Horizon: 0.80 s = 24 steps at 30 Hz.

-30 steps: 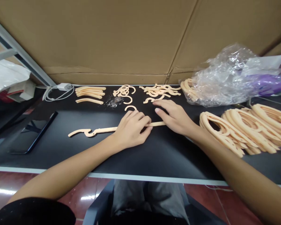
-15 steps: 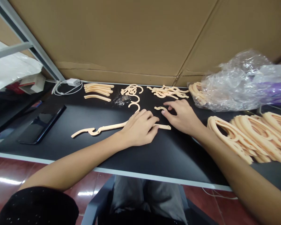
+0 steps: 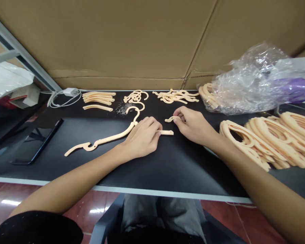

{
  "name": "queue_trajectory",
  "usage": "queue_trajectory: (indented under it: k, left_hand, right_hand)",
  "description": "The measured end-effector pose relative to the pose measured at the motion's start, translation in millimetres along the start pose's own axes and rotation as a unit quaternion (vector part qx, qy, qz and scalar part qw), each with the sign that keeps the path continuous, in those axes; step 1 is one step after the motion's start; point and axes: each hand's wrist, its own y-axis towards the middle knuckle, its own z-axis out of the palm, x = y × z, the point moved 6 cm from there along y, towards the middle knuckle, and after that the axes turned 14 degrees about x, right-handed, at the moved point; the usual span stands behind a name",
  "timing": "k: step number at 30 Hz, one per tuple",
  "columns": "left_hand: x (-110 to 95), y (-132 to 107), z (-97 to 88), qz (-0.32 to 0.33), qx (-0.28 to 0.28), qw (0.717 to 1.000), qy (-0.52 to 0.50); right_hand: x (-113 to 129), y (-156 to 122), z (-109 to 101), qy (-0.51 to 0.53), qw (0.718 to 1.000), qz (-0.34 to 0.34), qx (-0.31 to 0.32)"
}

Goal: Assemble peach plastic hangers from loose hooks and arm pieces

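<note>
A cream plastic clothes hanger, partly assembled, lies across the black table with its hook toward the back. My left hand is closed round its right part, hiding the middle; a straight end with a small hole sticks out past the fingers. To the right, my right hand pinches a short curved hanger arm piece between thumb and fingers. The piece's notched tip points left, just behind and apart from the hanger's free end. The rest of it is covered by the fingers.
Along the back lie straight hanger bars, loose hooks and curved arm pieces. Stacked hanger parts stand right, below a clear plastic bag. A phone and white charging cable are left.
My right hand has closed on the curved arm piece and lifted it slightly. My left hand and the hanger have shifted, and the hanger's hook now shows clear of the hand.
</note>
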Motion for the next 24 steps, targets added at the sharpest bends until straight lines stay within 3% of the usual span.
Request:
queue_trajectory:
  k: [6,11,24]
  left_hand:
    - [5.2,0.6,0.1,-0.023,0.001,1.0,-0.005]
    - [4.2,1.6,-0.6,-0.006,-0.009,1.0,-0.022]
    - [0.6,2.9,-2.1,-0.008,0.018,0.999,-0.05]
  right_hand:
    - [4.5,-6.0,-9.8,0.025,0.999,-0.026,0.03]
    - [18.3,-10.1,-15.5,0.019,0.998,-0.051,0.038]
    - [12.0,-12.3,-14.9,0.108,0.99,0.0,0.087]
